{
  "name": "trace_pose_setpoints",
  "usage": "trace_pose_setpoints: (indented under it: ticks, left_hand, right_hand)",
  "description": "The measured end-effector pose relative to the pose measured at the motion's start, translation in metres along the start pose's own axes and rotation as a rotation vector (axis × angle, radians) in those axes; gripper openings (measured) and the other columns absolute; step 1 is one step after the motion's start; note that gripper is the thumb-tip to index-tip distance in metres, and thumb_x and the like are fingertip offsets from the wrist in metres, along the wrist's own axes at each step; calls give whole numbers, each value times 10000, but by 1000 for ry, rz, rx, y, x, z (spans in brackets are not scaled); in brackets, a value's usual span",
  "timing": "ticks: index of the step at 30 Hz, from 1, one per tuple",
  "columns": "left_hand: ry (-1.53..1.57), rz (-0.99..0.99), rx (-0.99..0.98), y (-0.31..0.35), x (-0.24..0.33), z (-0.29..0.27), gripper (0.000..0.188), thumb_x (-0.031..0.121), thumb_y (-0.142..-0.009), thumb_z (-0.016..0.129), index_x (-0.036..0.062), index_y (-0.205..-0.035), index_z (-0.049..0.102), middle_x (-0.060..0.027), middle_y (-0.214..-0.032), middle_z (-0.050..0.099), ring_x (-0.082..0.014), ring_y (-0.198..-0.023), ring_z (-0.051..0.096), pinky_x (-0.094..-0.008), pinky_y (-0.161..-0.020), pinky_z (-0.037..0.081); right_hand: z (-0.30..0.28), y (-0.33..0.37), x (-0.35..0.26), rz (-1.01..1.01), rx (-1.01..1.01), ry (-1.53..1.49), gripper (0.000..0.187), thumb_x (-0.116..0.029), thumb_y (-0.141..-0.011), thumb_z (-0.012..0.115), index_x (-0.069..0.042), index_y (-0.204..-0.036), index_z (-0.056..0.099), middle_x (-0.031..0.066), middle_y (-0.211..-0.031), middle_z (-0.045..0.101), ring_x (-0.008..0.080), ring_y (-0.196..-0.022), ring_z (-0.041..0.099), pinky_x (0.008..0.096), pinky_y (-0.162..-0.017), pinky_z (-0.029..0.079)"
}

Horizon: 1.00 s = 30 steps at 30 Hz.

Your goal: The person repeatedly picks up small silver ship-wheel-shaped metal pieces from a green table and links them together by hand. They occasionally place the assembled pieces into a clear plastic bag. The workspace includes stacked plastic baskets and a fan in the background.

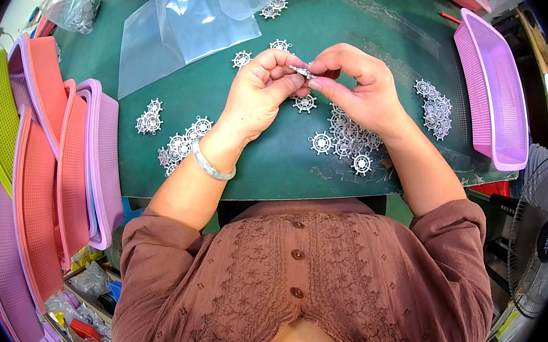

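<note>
Over the green tabletop [273,174], your left hand [260,90] and right hand [369,88] pinch one silvery piece [302,72]. Wheel-shaped pieces [355,139] lie grouped around; probably midway, finished ones indistinguishable.

A workshop was indicated by the many identical wheel-shaped metal pieces [433,109] that were heaped in separate piles across a green tabletop [274,164], by the coloured plastic baskets [76,172] that were stacked beside it, and by the clear plastic bags [201,32] and caged fan [547,240] nearby.
</note>
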<state>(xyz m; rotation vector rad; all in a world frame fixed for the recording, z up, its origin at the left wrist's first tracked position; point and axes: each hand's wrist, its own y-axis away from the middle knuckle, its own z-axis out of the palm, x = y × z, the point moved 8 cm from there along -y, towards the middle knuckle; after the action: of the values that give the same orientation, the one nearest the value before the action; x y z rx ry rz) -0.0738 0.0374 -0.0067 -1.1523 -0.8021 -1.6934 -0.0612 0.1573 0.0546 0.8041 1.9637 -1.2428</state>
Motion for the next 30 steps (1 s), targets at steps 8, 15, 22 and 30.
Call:
trace_pose_setpoints:
  ticks: [8,15,22,30]
  left_hand:
    - [-118,209,48,4,16,-1,153,-45,-796,578,2,-938,550,-39,-855,591,-95,-773,566,-224,-689,477]
    - [-576,570,47,12,41,8,226,-57,-728,611,29,-936,598,-38,-781,557,-110,-684,529,-238,-631,455]
    - [-695,682,55,19,48,17,384,-54,-715,626,29,-1082,547,-49,-776,544,-126,-685,527,-245,-636,456]
    - [-680,659,142,17,46,12,363,-26,-706,643,37,-1054,559,-49,-770,550,-138,-653,540,-247,-614,470]
  right_hand:
    - [-2,1,6,15,15,49,175,23,-741,631,4,-912,598,48,-821,592,117,-704,542,232,-638,440]
    - [-1,1,8,11,7,56,162,6,-751,626,6,-910,595,45,-824,589,116,-709,539,235,-643,439]
    - [-1,1,8,27,-7,56,145,15,-748,625,6,-888,592,51,-845,591,122,-731,550,239,-664,445]
    - [-2,4,23,172,51,-179,131,0,-774,623,-6,-904,612,30,-821,612,87,-732,562,213,-661,457]
